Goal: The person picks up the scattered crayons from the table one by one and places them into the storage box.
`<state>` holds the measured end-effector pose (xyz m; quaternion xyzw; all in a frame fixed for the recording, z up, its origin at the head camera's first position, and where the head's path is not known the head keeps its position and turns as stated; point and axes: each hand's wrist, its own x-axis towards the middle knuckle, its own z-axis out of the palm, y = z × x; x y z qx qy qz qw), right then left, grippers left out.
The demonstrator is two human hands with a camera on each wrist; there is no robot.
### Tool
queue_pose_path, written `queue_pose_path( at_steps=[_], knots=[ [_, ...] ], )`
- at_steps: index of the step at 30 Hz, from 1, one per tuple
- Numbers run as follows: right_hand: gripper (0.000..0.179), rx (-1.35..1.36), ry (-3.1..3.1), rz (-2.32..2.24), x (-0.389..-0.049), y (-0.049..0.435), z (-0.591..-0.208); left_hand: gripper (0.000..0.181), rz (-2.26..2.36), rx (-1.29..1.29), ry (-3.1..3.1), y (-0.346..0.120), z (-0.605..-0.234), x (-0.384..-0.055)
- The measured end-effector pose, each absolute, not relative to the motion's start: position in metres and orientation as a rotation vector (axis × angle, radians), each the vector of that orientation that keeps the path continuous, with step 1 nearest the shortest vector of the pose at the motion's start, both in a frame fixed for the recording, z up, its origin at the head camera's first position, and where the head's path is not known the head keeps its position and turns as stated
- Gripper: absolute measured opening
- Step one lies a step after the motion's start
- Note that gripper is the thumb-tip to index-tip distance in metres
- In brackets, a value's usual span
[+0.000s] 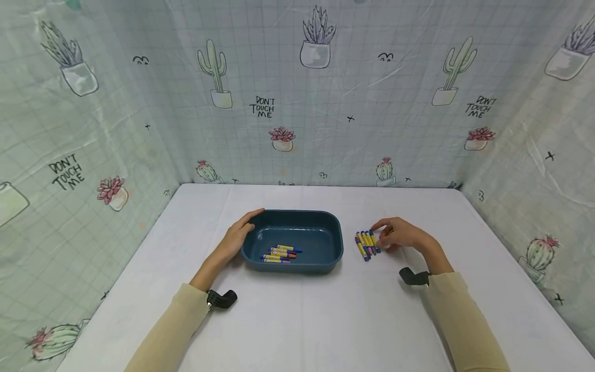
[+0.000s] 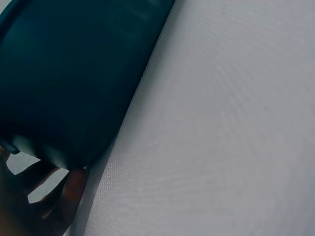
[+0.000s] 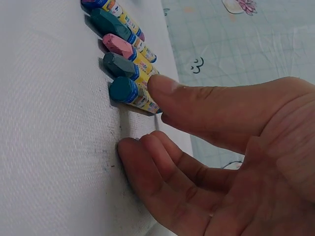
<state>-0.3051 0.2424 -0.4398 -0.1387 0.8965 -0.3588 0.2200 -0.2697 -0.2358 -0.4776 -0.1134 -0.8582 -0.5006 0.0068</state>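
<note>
On the bench [image 1: 316,320], we clasp the tray [image 1: 321,240], crayons [image 1: 281,252] inside, by its left end with our left grip [image 1: 236,238], while our relaxed, empty right grip [image 1: 402,233] is just beside the other crayons [image 1: 366,239], lying right of the tray.

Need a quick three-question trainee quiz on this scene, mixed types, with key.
1. Which hand holds the tray by its end?
A) left
B) right
C) both

2. True or false: the crayons all lie in the tray.

3. What is the right hand nearest to?

Key
1. A: the left hand is on the tray's left end.
2. False: some lie in the tray, others on the table.
3. The loose crayons on the table, to the right of the tray.
</note>
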Motion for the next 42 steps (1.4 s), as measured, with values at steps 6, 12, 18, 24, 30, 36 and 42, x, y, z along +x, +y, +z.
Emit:
queue_pose_path(
  at_steps=[6, 12, 18, 24, 30, 36, 42],
  knots=[
    [0.057, -0.373, 2.491, -0.956, -0.303, 0.239, -0.439, 0.052, -1.571, -0.356, -2.685, -0.235, -0.477, -0.269],
    [0.057, -0.356, 2.496, -0.936, -0.303, 0.236, -0.438, 0.052, -1.576, -0.360, -2.683, -0.236, -0.477, -0.267],
    [0.058, -0.358, 2.486, -0.955, -0.303, 0.233, -0.439, 0.052, -1.575, -0.356, -2.683, -0.236, -0.477, -0.267],
    [0.062, -0.382, 2.463, -0.991, -0.302, 0.229, -0.438, 0.052, -1.577, -0.354, -2.681, -0.236, -0.477, -0.267],
    [0.064, -0.384, 2.454, -1.015, -0.300, 0.227, -0.437, 0.051, -1.573, -0.361, -2.681, -0.236, -0.477, -0.267],
    [0.064, -0.392, 2.437, -1.053, -0.302, 0.228, -0.439, 0.051, -1.581, -0.352, -2.684, -0.236, -0.476, -0.267],
    [0.064, -0.368, 2.408, -1.099, -0.304, 0.233, -0.442, 0.051, -1.571, -0.352, -2.683, -0.236, -0.477, -0.268]
  ],
)
